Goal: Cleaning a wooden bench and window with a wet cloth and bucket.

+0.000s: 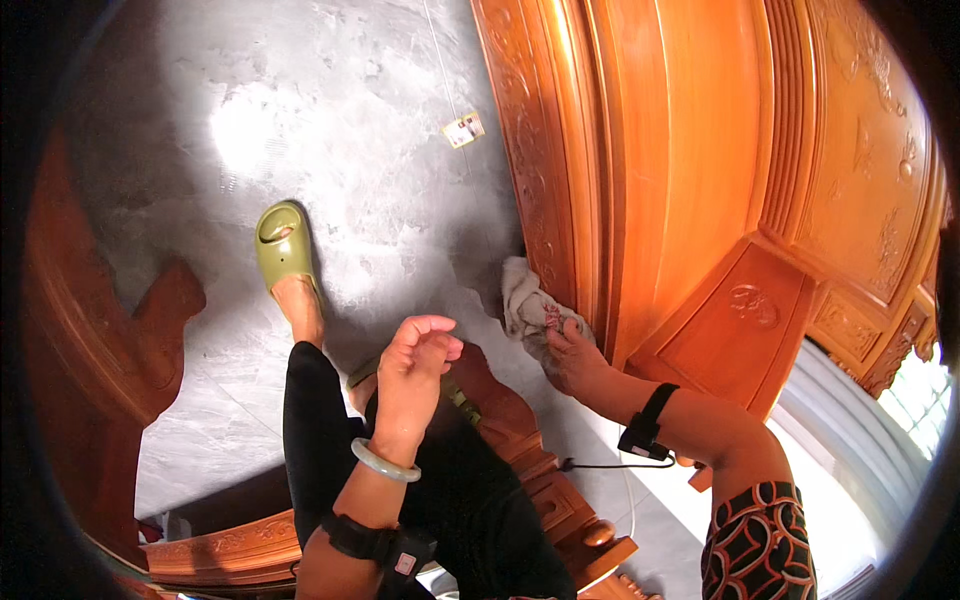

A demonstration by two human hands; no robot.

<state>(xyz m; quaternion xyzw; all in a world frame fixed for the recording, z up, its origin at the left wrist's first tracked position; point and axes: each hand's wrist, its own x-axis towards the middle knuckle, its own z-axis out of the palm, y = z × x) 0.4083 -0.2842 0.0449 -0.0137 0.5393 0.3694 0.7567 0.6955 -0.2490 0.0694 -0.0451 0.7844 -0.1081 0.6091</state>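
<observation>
My right hand grips a crumpled greyish-white cloth with a red mark on it. The cloth rests against the carved lower front rail of a varnished wooden sofa or bench, close to the floor. In the middle, my left hand hovers over my legs with its fingers loosely curled. I see nothing in it, though the palm side is partly hidden. A pale bangle circles the left wrist, and a black strapped device sits on my right forearm.
Grey marbled tiles cover the floor, with a printed card lying near the bench. My foot wears a green slipper. Dark wooden furniture curves along the left. A carved wooden piece stands by my right leg, near a black cable.
</observation>
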